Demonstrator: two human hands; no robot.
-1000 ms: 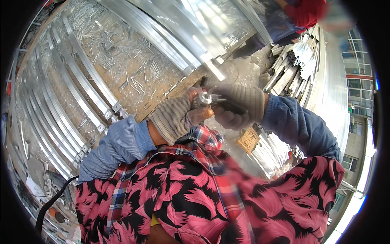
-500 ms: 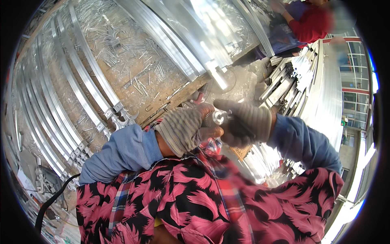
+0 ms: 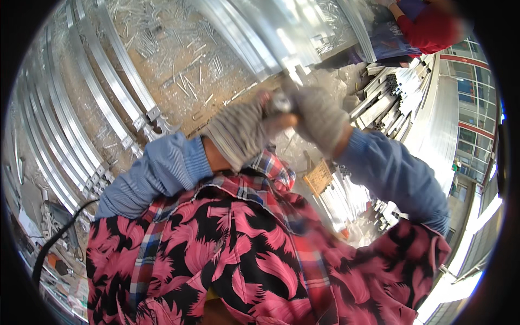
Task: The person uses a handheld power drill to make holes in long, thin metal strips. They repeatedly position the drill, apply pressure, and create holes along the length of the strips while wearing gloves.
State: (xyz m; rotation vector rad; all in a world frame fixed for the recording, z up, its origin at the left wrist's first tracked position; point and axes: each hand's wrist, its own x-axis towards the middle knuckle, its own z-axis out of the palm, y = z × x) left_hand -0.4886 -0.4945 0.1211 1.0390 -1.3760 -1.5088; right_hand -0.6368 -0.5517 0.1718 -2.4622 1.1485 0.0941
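Note:
My left hand (image 3: 241,132), in a grey striped knit glove, is closed with its fingertips around a small shiny round metal fitting (image 3: 280,103). My right hand (image 3: 322,119), gloved the same way, presses in from the right side of the fitting. Its fingers are curled and blurred, and what they hold is hidden. Just beyond both hands is the end of a bright metal bar (image 3: 293,70); whether it touches them I cannot tell.
Long metal strips with end brackets (image 3: 124,81) lie on the worktable at left, among loose thin metal pieces (image 3: 187,85). Stacked metal profiles (image 3: 384,103) fill the right. Far right, a person in a red sleeve (image 3: 430,30) works. A black cable (image 3: 59,238) hangs lower left.
Both hands have moved up and away from my body with the fitting, closer to the bar end. The right hand has turned, and the dark object seen in it earlier is hidden.

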